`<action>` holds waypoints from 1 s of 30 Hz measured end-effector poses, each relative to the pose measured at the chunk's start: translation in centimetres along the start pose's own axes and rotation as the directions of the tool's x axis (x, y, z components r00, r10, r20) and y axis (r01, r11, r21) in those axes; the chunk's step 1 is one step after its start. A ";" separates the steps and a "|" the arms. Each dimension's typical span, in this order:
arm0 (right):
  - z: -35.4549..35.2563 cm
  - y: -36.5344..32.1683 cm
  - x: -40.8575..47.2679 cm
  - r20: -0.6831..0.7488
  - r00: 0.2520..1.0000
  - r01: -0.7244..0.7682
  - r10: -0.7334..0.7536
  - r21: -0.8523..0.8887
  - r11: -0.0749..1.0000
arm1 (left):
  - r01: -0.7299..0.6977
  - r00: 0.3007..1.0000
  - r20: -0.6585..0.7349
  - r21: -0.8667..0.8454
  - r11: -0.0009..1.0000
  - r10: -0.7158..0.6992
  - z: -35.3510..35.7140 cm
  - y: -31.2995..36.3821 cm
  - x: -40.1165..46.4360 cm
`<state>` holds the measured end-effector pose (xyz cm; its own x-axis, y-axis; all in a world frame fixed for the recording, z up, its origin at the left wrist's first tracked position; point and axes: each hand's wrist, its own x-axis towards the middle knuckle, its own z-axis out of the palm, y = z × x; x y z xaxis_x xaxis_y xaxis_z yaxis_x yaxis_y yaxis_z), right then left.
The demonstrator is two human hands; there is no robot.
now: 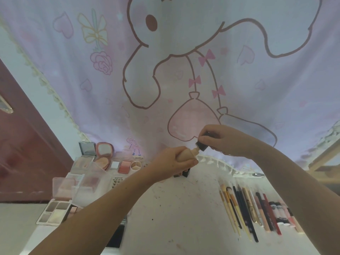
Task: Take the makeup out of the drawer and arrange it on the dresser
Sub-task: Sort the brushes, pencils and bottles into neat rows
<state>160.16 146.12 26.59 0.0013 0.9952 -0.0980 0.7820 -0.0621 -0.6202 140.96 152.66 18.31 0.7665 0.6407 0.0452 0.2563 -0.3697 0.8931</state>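
Observation:
My left hand (pixel 172 161) grips a beige foundation bottle (pixel 185 154) tilted above the far middle of the white dresser top (pixel 174 208). My right hand (pixel 219 140) pinches the bottle's black cap (pixel 201 145) at its neck. Open palettes (pixel 55 211) and compacts (pixel 103 157) lie along the left side. A row of brushes and pencils (pixel 239 208) and several lip tubes (pixel 276 212) lies on the right. No drawer is in view.
A pink cartoon cloth (pixel 165 70) hangs behind the dresser. A dark red door (pixel 27 144) stands at the left. A small dark item (pixel 184 174) stands under my left hand. A wooden frame (pixel 323 159) shows at the far right.

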 end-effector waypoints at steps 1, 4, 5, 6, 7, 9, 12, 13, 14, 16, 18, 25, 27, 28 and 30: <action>-0.1 0.0 0.0 -0.012 1.000 -0.008 0.009 0.030 1.000 | -0.004 1.000 -0.002 -0.005 1.000 0.004 0.0 0.0 -0.1; -0.6 0.4 -0.1 -0.027 0.999 -0.022 0.025 0.118 0.993 | -0.007 1.000 -0.010 -0.013 1.000 0.007 -0.3 0.0 -0.5; -0.6 0.5 -0.2 -0.026 0.999 -0.025 0.029 0.116 0.993 | -0.007 1.000 -0.018 -0.012 1.000 0.007 -0.4 0.0 -0.5; -0.5 0.6 -0.2 -0.029 0.999 -0.028 0.031 0.105 0.994 | -0.006 1.000 -0.028 -0.012 1.000 0.005 -0.5 -0.1 -0.6; -0.4 0.6 -0.2 -0.037 0.999 -0.028 0.032 0.094 0.995 | -0.005 0.999 -0.038 -0.013 1.000 0.004 -0.5 -0.2 -0.6; -0.4 0.5 -0.3 -0.051 0.998 -0.018 0.022 0.075 0.997 | -0.002 0.999 -0.044 -0.021 1.000 0.001 -0.3 -0.3 -0.7; -0.5 0.3 -0.4 -0.054 0.998 0.019 -0.019 0.005 1.000 | 0.019 0.999 -0.027 -0.033 0.999 -0.020 0.0 -0.3 -0.8; -0.6 0.3 -0.4 -0.054 0.998 0.030 -0.031 -0.010 0.999 | 0.023 1.000 -0.018 -0.032 0.999 -0.023 0.1 -0.3 -0.8; -0.7 0.2 -0.5 -0.058 0.997 0.040 -0.041 -0.009 0.999 | 0.023 1.000 -0.010 -0.031 0.999 -0.023 0.1 -0.3 -0.8; -0.9 0.1 -0.5 -0.075 0.996 0.057 -0.055 0.026 0.998 | 0.029 1.000 -0.001 -0.026 0.999 -0.029 0.0 -0.3 -0.8; -1.0 0.2 -0.4 -0.080 0.996 0.054 -0.050 0.047 0.997 | 0.033 0.999 0.001 -0.022 0.999 -0.033 -0.1 -0.5 -0.8; -1.0 0.4 -0.6 -0.049 0.998 0.026 -0.028 -0.040 0.999 | 0.025 0.999 -0.043 -0.022 0.999 -0.026 0.1 -0.7 -0.8; -1.0 -0.1 -0.7 -0.036 0.998 0.055 -0.057 -0.054 0.997 | 0.026 0.999 -0.044 0.016 1.000 -0.025 0.2 -0.8 -0.8; -1.0 -0.3 -0.6 -0.028 0.997 0.069 -0.071 -0.055 0.996 | 0.026 0.999 -0.044 0.035 0.999 -0.025 0.2 -0.9 -0.8; -1.0 -0.5 -0.6 -0.027 0.997 0.077 -0.079 -0.041 0.996 | 0.029 0.999 -0.042 0.059 0.998 -0.026 0.2 -0.9 -0.8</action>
<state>160.44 145.66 27.74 -0.0431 0.9987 -0.0276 0.8050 0.0183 -0.5931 140.24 152.39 17.34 0.7339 0.6781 0.0407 0.3128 -0.3905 0.8658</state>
